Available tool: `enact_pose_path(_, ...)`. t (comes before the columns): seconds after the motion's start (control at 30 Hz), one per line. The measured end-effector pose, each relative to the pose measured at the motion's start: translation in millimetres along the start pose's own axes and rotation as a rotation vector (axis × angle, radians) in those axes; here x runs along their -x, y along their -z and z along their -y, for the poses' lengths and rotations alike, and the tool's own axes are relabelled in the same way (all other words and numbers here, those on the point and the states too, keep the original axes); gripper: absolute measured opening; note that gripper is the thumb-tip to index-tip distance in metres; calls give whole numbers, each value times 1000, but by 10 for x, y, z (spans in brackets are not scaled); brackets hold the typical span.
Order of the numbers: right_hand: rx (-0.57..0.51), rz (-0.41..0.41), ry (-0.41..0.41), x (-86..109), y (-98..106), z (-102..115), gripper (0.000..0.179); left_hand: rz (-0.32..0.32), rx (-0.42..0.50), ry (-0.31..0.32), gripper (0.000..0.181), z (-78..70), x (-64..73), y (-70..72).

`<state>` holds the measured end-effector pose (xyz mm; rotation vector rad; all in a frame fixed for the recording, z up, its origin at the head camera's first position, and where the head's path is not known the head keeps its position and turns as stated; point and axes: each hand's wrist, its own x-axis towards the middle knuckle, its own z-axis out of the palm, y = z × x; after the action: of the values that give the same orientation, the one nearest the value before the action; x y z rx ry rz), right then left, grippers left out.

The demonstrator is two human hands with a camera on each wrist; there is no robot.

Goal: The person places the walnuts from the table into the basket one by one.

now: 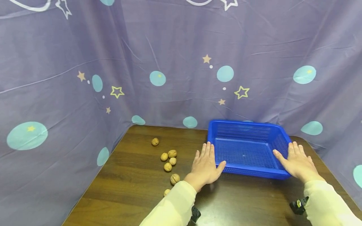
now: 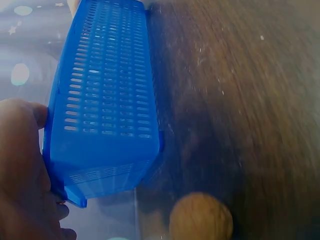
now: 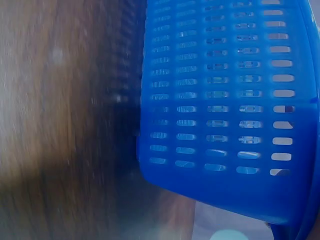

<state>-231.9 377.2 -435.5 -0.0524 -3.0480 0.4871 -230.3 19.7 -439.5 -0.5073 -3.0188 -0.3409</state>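
A blue plastic basket [image 1: 243, 168] with slotted walls stands upright at the back right of the wooden table, nothing inside it. My left hand [image 1: 205, 166] touches its left front corner, fingers straight along the left side and thumb over the near rim. At the right front corner, my right hand [image 1: 299, 163] lies against the rim with straight fingers, its thumb reaching inward. The left wrist view shows the basket's front wall [image 2: 107, 75] and the left hand [image 2: 20, 155] at its rim. Slotted wall [image 3: 215, 110] fills much of the right wrist view; that hand is mostly hidden there.
Several walnuts [image 1: 172, 153] lie loose on the table [image 1: 127, 188], left of the basket. One walnut [image 1: 175, 179] is close to the left wrist. A patterned purple curtain [image 1: 181, 94] hangs behind the table and along its left side.
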Motion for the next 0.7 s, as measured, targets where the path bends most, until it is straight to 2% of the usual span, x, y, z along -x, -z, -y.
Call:
enact_pose_path(0.47,-35,0,95,70,-130,444,99,-16,35,-14,85,407,220,167)
enact_pose_path(0.7,-67,-7,189,175,-179,676,98,-50,44,-15,87,656,380,228)
